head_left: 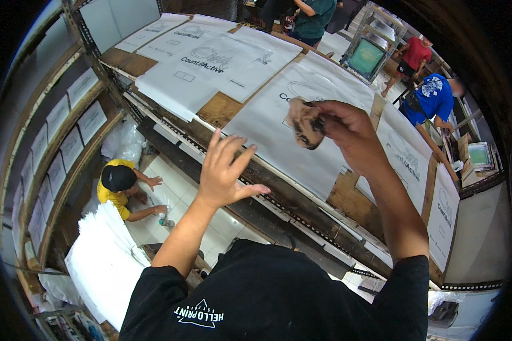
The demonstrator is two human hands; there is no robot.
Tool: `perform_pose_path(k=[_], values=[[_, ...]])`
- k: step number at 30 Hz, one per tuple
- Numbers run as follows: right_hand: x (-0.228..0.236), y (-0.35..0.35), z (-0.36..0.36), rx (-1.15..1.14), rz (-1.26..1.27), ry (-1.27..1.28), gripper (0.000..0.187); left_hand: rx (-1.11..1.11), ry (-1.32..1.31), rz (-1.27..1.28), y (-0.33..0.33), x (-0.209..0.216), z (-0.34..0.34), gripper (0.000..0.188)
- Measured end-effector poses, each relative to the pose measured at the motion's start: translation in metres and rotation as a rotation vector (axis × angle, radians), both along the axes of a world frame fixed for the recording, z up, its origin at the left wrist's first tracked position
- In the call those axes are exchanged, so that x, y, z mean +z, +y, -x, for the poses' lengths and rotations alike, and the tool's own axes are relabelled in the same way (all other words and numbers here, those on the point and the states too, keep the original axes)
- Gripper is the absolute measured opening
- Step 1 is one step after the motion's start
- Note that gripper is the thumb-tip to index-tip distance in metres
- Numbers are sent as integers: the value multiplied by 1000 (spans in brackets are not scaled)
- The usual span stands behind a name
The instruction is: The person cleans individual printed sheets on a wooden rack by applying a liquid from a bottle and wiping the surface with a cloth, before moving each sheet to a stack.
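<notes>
R hand (350, 129) grips rag (305, 125) – blk-stained (crumpled); L hand (222, 176) spread

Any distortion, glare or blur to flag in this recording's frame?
Head view: the shelves bow strongly near the black fisheye rim; head view: the stack of white sheets looks washed out; head view: the stained rag in the right hand appears slightly soft.

Two hands (221, 175), one stained cloth (305, 126), two green-panelled frames (365, 59), one cap (119, 178).
</notes>
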State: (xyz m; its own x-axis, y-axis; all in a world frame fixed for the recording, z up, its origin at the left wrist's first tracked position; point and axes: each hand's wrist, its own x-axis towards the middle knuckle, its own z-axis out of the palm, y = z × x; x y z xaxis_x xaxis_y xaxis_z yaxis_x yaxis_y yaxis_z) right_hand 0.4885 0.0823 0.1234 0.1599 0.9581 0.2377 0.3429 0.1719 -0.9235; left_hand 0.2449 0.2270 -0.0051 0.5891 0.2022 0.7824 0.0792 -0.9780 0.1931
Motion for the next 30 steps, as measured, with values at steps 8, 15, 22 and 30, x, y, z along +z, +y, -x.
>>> perform_pose_path(k=[8, 15, 22, 30], values=[[-15, 48, 11, 143, 121, 641, 31, 30, -129, 92, 23, 9, 15, 82], [-8, 30, 59, -77, 173, 403, 32, -32, -398, 338, -14, -2, 42, 52], [-73, -23, 139, 43, 130, 378, 24, 84, -105, 942, -76, -102, 96, 33], [-245, 10, 154, 218, 571, 435, 23, 454, 301, 1116, -182, -180, 158, 45]])
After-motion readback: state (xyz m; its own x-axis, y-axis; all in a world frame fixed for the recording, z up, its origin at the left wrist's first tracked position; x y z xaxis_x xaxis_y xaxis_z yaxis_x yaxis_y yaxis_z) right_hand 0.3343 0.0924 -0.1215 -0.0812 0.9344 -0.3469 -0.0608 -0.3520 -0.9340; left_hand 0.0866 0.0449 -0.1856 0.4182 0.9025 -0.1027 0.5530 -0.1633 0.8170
